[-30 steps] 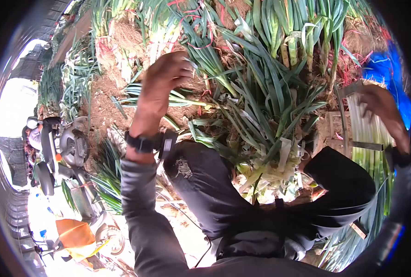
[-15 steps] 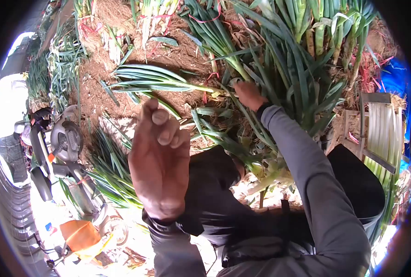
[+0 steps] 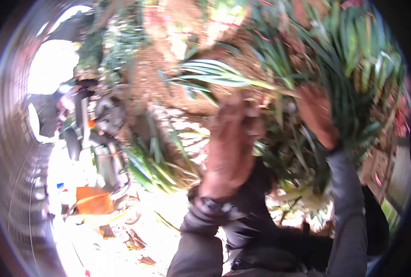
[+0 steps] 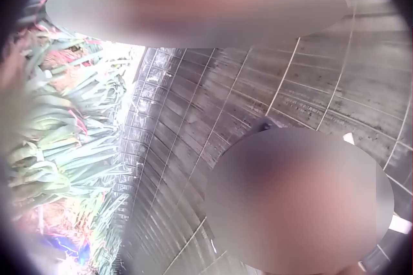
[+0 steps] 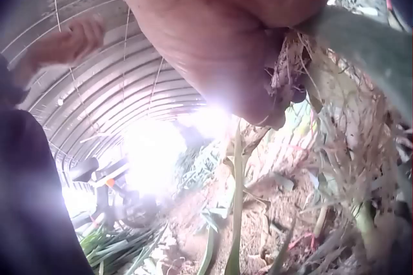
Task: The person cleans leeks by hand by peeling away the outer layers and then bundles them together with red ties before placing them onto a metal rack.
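In the head view, my right hand [image 3: 315,113] grips the root end of a green onion [image 3: 261,84], whose leaves spread leftward above the soil. Dry roots [image 5: 290,62] show among the curled fingers of my right hand [image 5: 226,36] in the right wrist view, with a pale stalk [image 5: 237,204] hanging below them. My left hand [image 3: 231,145] is raised, blurred, fingers loosely bent and holding nothing; the right wrist view also shows this left hand [image 5: 68,43] away from the onion. Below my right hand lies a heap of leaves and trimmings [image 3: 302,152].
Tied onion bundles [image 3: 362,41] stand at the upper right. Loose onions [image 3: 154,171] lie to the lower left, near a parked scooter [image 3: 106,115] and an orange object [image 3: 94,201]. At the right edge are white stalks [image 3: 400,171]. A curved ribbed wall [image 4: 193,127] fills much of the left wrist view.
My right hand came from the stacked stalks at the far right to the lying onion and took hold of its root end. My left hand stays raised and empty. The head view has shifted.
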### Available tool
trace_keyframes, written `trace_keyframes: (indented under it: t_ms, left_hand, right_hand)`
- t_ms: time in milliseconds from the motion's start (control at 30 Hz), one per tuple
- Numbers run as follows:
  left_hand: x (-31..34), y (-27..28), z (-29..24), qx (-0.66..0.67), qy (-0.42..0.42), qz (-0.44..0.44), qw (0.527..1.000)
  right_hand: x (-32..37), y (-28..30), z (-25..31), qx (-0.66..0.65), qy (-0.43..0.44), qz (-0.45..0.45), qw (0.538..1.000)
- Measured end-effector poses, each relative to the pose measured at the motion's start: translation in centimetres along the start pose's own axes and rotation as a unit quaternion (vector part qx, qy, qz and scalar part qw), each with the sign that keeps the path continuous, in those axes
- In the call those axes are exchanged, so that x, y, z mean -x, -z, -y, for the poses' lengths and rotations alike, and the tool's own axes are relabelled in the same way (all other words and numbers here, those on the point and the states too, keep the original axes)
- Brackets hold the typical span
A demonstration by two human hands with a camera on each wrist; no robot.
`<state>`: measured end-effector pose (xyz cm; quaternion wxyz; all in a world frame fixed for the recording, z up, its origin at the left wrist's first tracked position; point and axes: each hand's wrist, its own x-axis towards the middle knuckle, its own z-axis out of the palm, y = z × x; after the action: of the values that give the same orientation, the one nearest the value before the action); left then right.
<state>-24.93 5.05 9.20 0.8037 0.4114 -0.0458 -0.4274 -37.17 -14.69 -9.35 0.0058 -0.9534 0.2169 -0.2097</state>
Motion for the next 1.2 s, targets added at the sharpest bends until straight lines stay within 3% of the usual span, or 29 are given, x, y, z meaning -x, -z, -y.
trace_keyframes:
  t_ms: [33, 67, 133, 167, 233, 333, 400, 467, 500, 567, 633, 700, 733, 767, 833, 867, 933, 967, 1033, 1067, 1133, 1167, 1200]
  left_hand:
    - [0.0, -0.3, 0.2, -0.019, 0.005, 0.021, 1.0]
    - [-0.1, -0.6, 0.3, -0.03, 0.027, 0.013, 0.999]
    - [-0.3, -1.1, 1.0, -0.031, 0.036, 0.029, 0.998]
    - [-0.3, -1.2, 1.5, -0.025, 0.025, 0.055, 0.998]
    - [-0.8, -1.5, 2.3, -0.06, 0.011, 0.063, 0.996]
    - [-1.6, -1.2, 3.7, -0.082, 0.004, 0.062, 0.995]
    - [-2.2, -1.8, 4.3, -0.107, -0.005, 0.033, 0.994]
    - [-3.6, -1.1, 5.3, -0.11, -0.022, 0.019, 0.994]
    - [-4.8, 0.1, 6.2, -0.111, -0.03, 0.009, 0.993]
    - [-11.4, 5.8, 11.0, -0.156, -0.151, 0.042, 0.975]
    - [-11.6, 6.7, 11.0, -0.296, -0.251, 0.096, 0.917]
    - [-7.3, 3.6, 7.7, -0.512, -0.316, 0.171, 0.78]
    - [-7.3, 2.8, 7.9, -0.53, -0.408, 0.154, 0.727]
    - [-7.4, 2.0, 7.9, -0.541, -0.495, 0.135, 0.666]
    - [-9.6, 2.6, 9.8, -0.531, -0.583, 0.111, 0.605]
    - [-11.2, 2.8, 11.2, -0.516, -0.591, 0.108, 0.611]
    - [-12.6, 2.3, 12.1, -0.326, -0.427, 0.132, 0.833]
    - [-12.2, 0.1, 11.5, -0.115, -0.215, 0.145, 0.959]
    - [-11.6, -1.1, 10.7, -0.04, -0.124, 0.169, 0.977]
    - [-10.9, -1.2, 10.3, -0.188, -0.258, 0.191, 0.928]
    - [-11.2, -1.9, 10.5, -0.164, -0.284, 0.253, 0.91]
    - [-11.8, -2.7, 10.4, 0.006, -0.173, 0.289, 0.942]
    - [-11.5, -3.4, 10.1, 0.084, -0.118, 0.291, 0.946]
  right_hand:
    - [0.9, 1.4, -0.1, -0.022, -0.007, -0.082, 0.996]
    - [2.2, 2.9, -0.3, -0.034, -0.039, -0.079, 0.996]
    - [7.5, 1.0, -2.0, -0.075, -0.101, -0.018, 0.992]
    - [11.6, -1.5, -4.4, -0.089, -0.111, 0.096, 0.985]
    - [15.9, -0.4, -4.5, -0.257, -0.222, 0.132, 0.931]
    - [17.1, 3.5, -4.2, -0.304, -0.278, 0.119, 0.903]
    - [15.9, 4.7, -5.1, -0.386, -0.38, 0.117, 0.833]
    - [14.9, 5.7, -6.3, -0.499, -0.37, 0.05, 0.782]
    - [14.8, 5.8, -7.0, -0.568, -0.31, -0.017, 0.763]
    - [14.4, 6.1, -7.8, -0.683, -0.178, -0.142, 0.694]
    - [13.4, 13.0, -5.6, -0.452, -0.091, -0.128, 0.878]
    - [13.2, 16.4, -4.4, -0.348, -0.163, -0.063, 0.921]
    - [12.5, 18.8, -2.5, -0.414, -0.246, -0.041, 0.875]
    - [12.9, 18.2, -2.2, -0.442, -0.235, -0.089, 0.861]
    - [13.4, 17.1, -0.5, -0.492, -0.21, -0.183, 0.825]
    - [13.4, 17.7, 0.3, -0.466, -0.247, -0.16, 0.834]
    - [16.1, 13.8, -0.7, -0.445, -0.236, -0.191, 0.843]
    - [15.5, 15.6, 0.5, -0.439, -0.259, -0.149, 0.847]
    - [14.4, 18.4, 2.6, -0.417, -0.277, -0.107, 0.859]
    - [14.1, 18.8, 2.9, -0.402, -0.274, -0.111, 0.866]
    - [14.2, 18.5, 2.7, -0.403, -0.273, -0.117, 0.866]
    - [14.9, 17.2, 2.1, -0.419, -0.273, -0.121, 0.858]
    - [15.7, 16.0, 1.5, -0.435, -0.273, -0.122, 0.849]
